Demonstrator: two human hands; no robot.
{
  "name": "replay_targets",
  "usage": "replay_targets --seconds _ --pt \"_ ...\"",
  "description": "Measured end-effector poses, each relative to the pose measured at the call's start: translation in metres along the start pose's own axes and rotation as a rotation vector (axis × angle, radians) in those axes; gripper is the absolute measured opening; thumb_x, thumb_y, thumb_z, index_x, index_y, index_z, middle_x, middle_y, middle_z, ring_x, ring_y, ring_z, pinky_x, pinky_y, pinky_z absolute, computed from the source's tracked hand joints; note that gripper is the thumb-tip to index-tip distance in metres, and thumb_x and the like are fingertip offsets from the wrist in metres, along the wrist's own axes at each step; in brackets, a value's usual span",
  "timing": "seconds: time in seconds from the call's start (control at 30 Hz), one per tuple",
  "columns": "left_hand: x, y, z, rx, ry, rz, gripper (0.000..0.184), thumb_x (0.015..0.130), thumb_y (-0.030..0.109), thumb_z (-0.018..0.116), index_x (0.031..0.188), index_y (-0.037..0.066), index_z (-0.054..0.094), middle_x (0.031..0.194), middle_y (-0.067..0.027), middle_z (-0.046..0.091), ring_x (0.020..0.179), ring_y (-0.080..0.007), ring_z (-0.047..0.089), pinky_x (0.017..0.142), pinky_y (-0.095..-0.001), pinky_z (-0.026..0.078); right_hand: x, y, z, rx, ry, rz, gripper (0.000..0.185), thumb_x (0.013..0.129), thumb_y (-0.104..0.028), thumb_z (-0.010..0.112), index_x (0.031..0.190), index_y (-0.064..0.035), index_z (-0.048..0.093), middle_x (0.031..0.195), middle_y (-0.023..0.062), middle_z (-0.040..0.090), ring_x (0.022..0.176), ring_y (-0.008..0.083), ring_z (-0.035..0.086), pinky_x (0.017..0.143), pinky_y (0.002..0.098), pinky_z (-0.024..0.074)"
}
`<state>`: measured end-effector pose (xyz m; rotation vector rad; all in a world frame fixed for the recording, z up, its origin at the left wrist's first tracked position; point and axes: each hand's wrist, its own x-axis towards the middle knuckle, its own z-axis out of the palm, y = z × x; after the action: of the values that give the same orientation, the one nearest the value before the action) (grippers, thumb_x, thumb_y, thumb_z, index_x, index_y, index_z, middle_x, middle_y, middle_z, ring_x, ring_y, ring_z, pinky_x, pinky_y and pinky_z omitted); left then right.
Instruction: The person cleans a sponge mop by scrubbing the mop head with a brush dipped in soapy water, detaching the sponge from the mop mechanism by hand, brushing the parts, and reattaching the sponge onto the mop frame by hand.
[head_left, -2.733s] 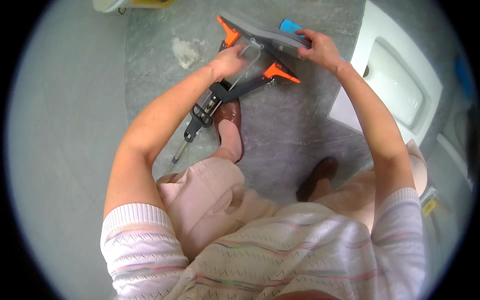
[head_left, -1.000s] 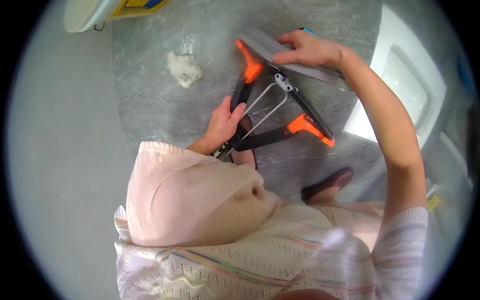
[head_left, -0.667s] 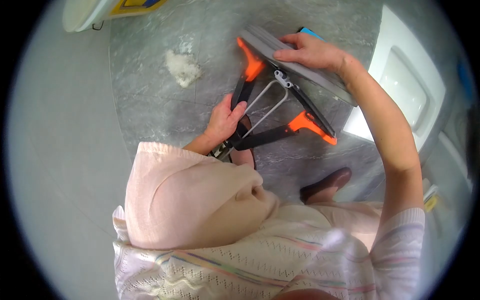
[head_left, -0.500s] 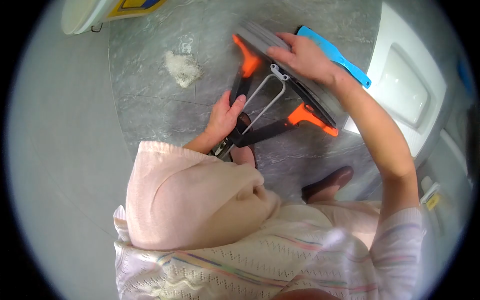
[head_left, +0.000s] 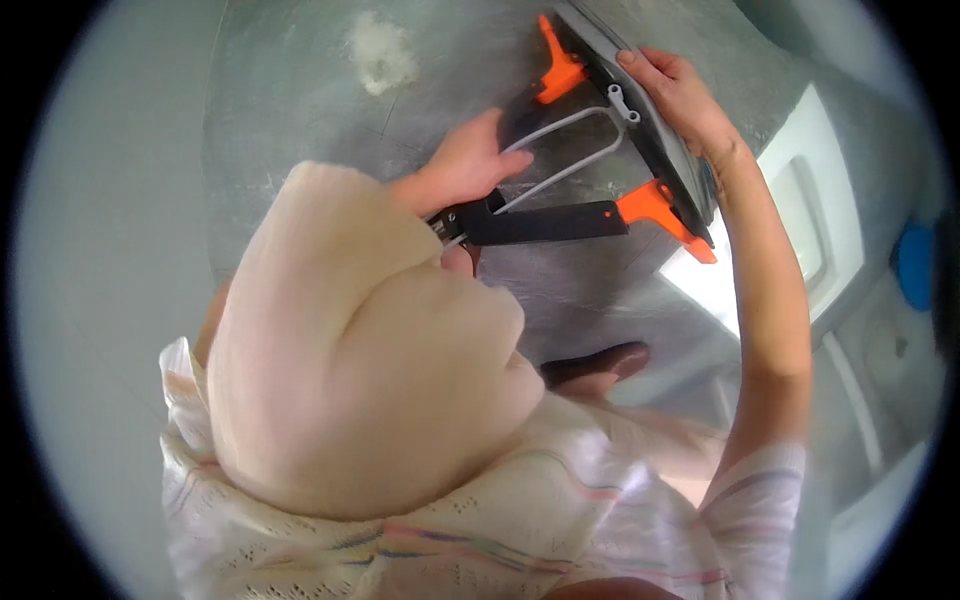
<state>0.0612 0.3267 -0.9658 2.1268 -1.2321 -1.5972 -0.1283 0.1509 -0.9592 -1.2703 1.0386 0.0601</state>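
A mop head with a grey pad, orange end clips, folding black arms and a grey wire frame hangs tilted above the floor. My right hand grips the pad's far edge, thumb on the near side. At the upper black arm, my left hand is curled with its thumb pointing across toward the wire frame; some fingers are hidden. The hinge end of the mop lies close to my clothed knee, which hides the part below it.
A pale clump of fluff lies on the grey floor at upper left. To the right, a white squat basin is set in the floor. Beyond it are a blue round object and a pale pipe. My dark shoe shows below the mop.
The mop head and my right hand have shifted right and slightly up in the view. My knee fills more of it. The blue brush is now mostly hidden; the bucket has left view.
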Motion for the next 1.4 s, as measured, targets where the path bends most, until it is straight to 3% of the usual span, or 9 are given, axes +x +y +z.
replay_targets --seconds 0.07,0.27,0.3,0.4,0.57,0.67,0.83,1.13,1.4 --pt "0.001 0.004 -0.002 -0.021 -0.006 0.032 0.053 0.069 0.034 0.07 0.097 -0.005 0.049 0.083 -0.0206 0.058 0.078 -0.0329 0.058 0.069 -0.041 0.045 0.0 -0.006 -0.007 -0.037 0.026 0.02 0.04 0.089 -0.037 0.053 0.103 0.0002 0.059 0.084 0.0019 0.061 0.07 0.0061 0.054 0.065 0.0217 0.0458" --pt "0.025 0.025 -0.007 -0.019 -0.088 0.173 0.071 0.063 0.041 0.076 0.11 -0.006 0.049 0.099 -0.0199 0.059 0.091 -0.0275 0.058 0.079 -0.0344 0.045 -0.008 -0.001 -0.015 0.058 0.042 0.047 0.04 0.088 -0.035 0.055 0.103 0.0014 0.059 0.086 0.0047 0.063 0.072 0.0096 0.056 0.068 0.0241 0.0458" --pt "0.029 0.031 -0.005 -0.087 0.036 0.296 0.077 0.062 0.044 0.077 0.113 -0.006 0.048 0.103 -0.0203 0.058 0.095 -0.0286 0.057 0.082 -0.0338 0.045 -0.008 0.002 -0.009 0.071 0.053 0.026 0.039 0.087 -0.034 0.056 0.104 0.0011 0.059 0.087 0.0046 0.063 0.074 0.0097 0.055 0.07 0.0234 0.0452" --pt "0.039 0.055 -0.008 -0.113 0.043 0.209 0.074 0.065 0.047 0.074 0.112 -0.005 0.05 0.102 -0.0167 0.06 0.094 -0.0243 0.058 0.081 -0.032 0.046 -0.014 0.005 0.0 0.091 0.07 0.009 0.042 0.087 -0.034 0.056 0.107 0.0031 0.058 0.091 0.0064 0.063 0.079 0.0106 0.055 0.074 0.024 0.0444" --pt "0.079 0.064 -0.009 -0.641 -0.274 -0.105 0.046 0.075 0.046 0.067 0.087 0.003 0.058 0.07 -0.0022 0.055 0.058 -0.0092 0.053 0.052 -0.0223 0.043 -0.017 0.007 0.002 -0.057 0.143 -0.085 0.056 0.086 -0.037 0.056 0.12 0.0061 0.05 0.1 0.0163 0.063 0.092 0.0185 0.058 0.082 0.0281 0.0441" --pt "0.078 0.059 -0.019 -0.702 -0.325 -0.191 0.041 0.075 0.043 0.069 0.082 0.004 0.057 0.063 -0.0015 0.051 0.054 -0.0098 0.051 0.048 -0.0209 0.04 -0.005 0.011 0.003 -0.069 0.084 -0.1 0.056 0.086 -0.038 0.056 0.12 0.0061 0.05 0.1 0.0172 0.063 0.092 0.019 0.059 0.081 0.0285 0.0449" --pt "0.065 0.056 -0.041 -0.722 -0.319 0.027 0.036 0.075 0.038 0.069 0.077 0.005 0.054 0.056 -0.0004 0.046 0.046 -0.0098 0.044 0.045 -0.0232 0.036 -0.009 -0.007 0.013 -0.078 0.151 -0.173 0.058 0.084 -0.037 0.059 0.121 0.0061 0.048 0.097 0.0157 0.063 0.087 0.0183 0.059 0.077 0.0289 0.0461" --pt "0.066 0.058 -0.043 -0.839 -0.364 -0.119 0.026 0.078 0.027 0.063 0.08 0.003 0.054 0.053 -0.0012 0.045 0.045 -0.0106 0.043 0.042 -0.0249 0.035 -0.004 -0.016 0.002 0.109 -0.032 -0.145 0.06 0.082 -0.035 0.063 0.122 0.0066 0.047 0.1 0.0147 0.061 0.089 0.0172 0.058 0.079 0.0275 0.0453" --pt "0.066 0.056 -0.044 -0.87 -0.386 -0.134 0.024 0.079 0.026 0.062 0.074 0.004 0.054 0.054 -0.0026 0.047 0.045 -0.0117 0.044 0.043 -0.0251 0.036 -0.001 -0.031 -0.006 -0.03 -0.19 -0.056 0.067 0.075 -0.029 0.067 0.125 0.007 0.042 0.106 0.0155 0.059 0.095 0.0189 0.056 0.085 0.0276 0.0424"
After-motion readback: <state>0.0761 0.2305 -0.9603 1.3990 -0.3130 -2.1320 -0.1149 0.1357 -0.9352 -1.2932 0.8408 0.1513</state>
